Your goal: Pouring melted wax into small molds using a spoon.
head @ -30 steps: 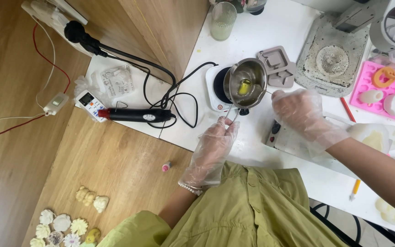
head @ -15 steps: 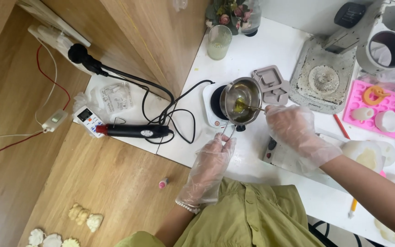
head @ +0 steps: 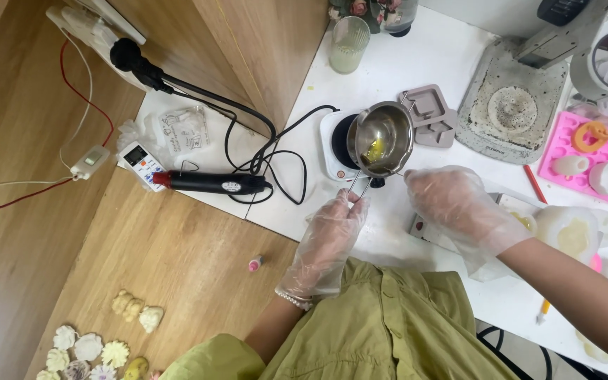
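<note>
Surface: white tabletop [head: 416, 77] set against wood-grain flooring or boards on the left; seen from above.
Far left: white power strip [head: 86, 17] with a black plug, red and white wires trailing off; a small white switch box [head: 90, 160] lies on the wood.
Lower left: cluster of small pale flower-shaped castings [head: 86, 348] on the wood; a tiny pink-capped item [head: 254, 264] lies apart from them.
Left of centre: black heat tool [head: 209, 183] lying flat, long axis left to right, its cord looping toward the hot plate; a small white meter [head: 142, 164] touches its left end.
Centre: small steel melting pot [head: 381, 137] sits on a round hot plate [head: 338, 144]; yellow melt shows in the bottom. Its thin wire handle [head: 358, 186] runs from the pot rim down toward the person.
Left hand [head: 328, 243]: gloved, fingers closed in a pinch on the lower end of the wire handle. Pot lies up and slightly right of this hand, along the handle's axis.
Right hand [head: 459, 207]: gloved, fingers loosely curled, holding nothing that I can see; just right of the pot, index tip near the rim, contact uncertain.
Nearer hand: left hand has the grip; right is closer to the pot body.
Above centre: glass [head: 350, 43] of pale liquid.
Right: grey mould [head: 431, 116] beside the pot, grey slab [head: 511, 112], pink silicone mould tray [head: 589, 155].
</note>
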